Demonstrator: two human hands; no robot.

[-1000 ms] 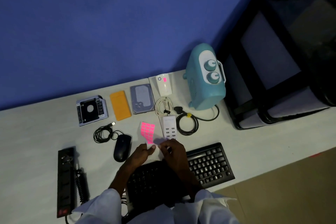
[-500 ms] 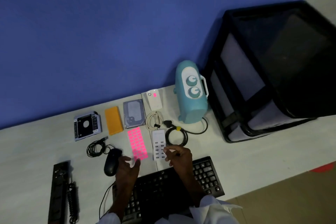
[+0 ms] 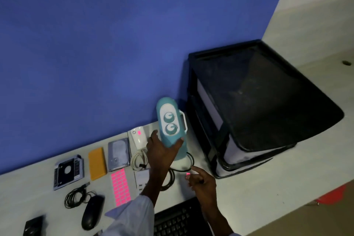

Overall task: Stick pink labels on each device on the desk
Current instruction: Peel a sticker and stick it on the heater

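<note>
Grips the teal device (image 3: 170, 126) with the left hand (image 3: 162, 152), thumb on its left flank and fingers curled round its right, low on the body beneath the two knobs. Holds it at the back edge of the desk (image 3: 249, 193), against the blue wall and just beside the black stacked trays (image 3: 258, 113) at the right end.

Carries one pink label (image 3: 188, 173) at a fingertip of the right hand (image 3: 203, 182), index finger stretched out, other fingers bent. Cannot tell whether pinched or merely stuck to the skin. Hovers that hand near the device's base, apart from it, close to the black cable (image 3: 172, 180).

Along the back edge, leftward from the device: a white gadget (image 3: 138, 141) with a pink sticker (image 3: 139, 132) already on top, a hard drive (image 3: 117, 154), an orange case (image 3: 97, 163), a drive caddy (image 3: 69, 171).

In front of the hard drive, flat on the desk: the label sheet (image 3: 120, 186), just beside a white charging hub (image 3: 142, 177) partly hidden by the left forearm. Between gadget and hub, a coiled white cable (image 3: 138, 160).

Toward the front edge: a mouse (image 3: 93, 212), a keyboard (image 3: 176, 218) under both forearms, a power strip (image 3: 33, 226) at the front left corner.
</note>
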